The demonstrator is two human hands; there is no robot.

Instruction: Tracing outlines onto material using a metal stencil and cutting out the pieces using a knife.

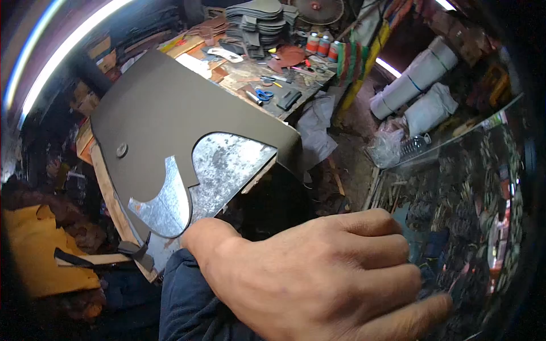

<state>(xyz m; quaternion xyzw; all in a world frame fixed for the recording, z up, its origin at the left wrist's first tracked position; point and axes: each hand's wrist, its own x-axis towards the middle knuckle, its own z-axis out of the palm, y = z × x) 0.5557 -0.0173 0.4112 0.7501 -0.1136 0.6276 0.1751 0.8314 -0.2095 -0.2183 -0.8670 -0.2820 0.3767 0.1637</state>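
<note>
In a cluttered workshop, a metal-topped surface point(230, 162) slants across the middle of the frame under a large grey-brown sheet point(162, 108), with scissors point(264, 95), three bottles point(324, 45) and stacked pieces point(256, 23) beyond it at top centre. A curved metal template point(170, 202) lies left of centre at the sheet's near edge, and a round disc point(121, 150) rests on the sheet farther left. The left hand point(330, 273) spreads across the lower centre, fingers bent and slightly apart, palm hidden, so I cannot tell whether it holds anything.
</note>
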